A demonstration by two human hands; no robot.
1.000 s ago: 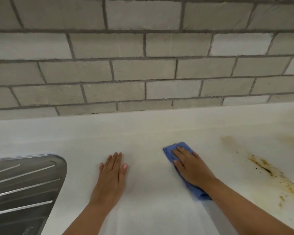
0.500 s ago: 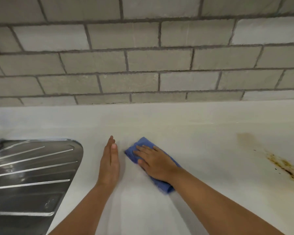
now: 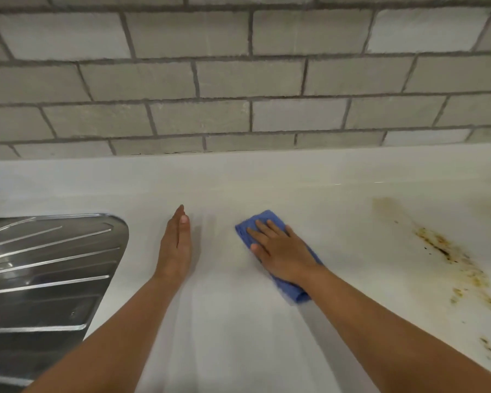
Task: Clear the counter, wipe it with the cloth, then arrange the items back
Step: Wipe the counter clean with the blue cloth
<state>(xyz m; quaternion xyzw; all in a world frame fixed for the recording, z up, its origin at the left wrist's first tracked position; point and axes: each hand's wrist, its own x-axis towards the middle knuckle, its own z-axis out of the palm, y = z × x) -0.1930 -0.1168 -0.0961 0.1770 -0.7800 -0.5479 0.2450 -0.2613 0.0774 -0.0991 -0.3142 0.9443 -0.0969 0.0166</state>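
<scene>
Wiping is the step in hand: the right hand (image 3: 281,251) presses flat, fingers straight, on the folded blue cloth (image 3: 262,218), mid-worktop (image 3: 267,330). The left hand (image 3: 175,248) stands edge-on, fingers straight, holding nothing, near the steel drainer (image 3: 46,265). Next call, I'd say: sweep right to those brown stains (image 3: 451,259) and bear down. The cleared items are out of view; the drainer is cut off at the frame's edge.

Cloth: folded blue fabric cloth (image 3: 268,219), lying flat on the counter right of centre, pressed under the flat right hand (image 3: 281,249).
Counter: smooth white countertop (image 3: 238,321), with brown-yellow stains (image 3: 448,256) on its right part, well apart from the cloth.
</scene>
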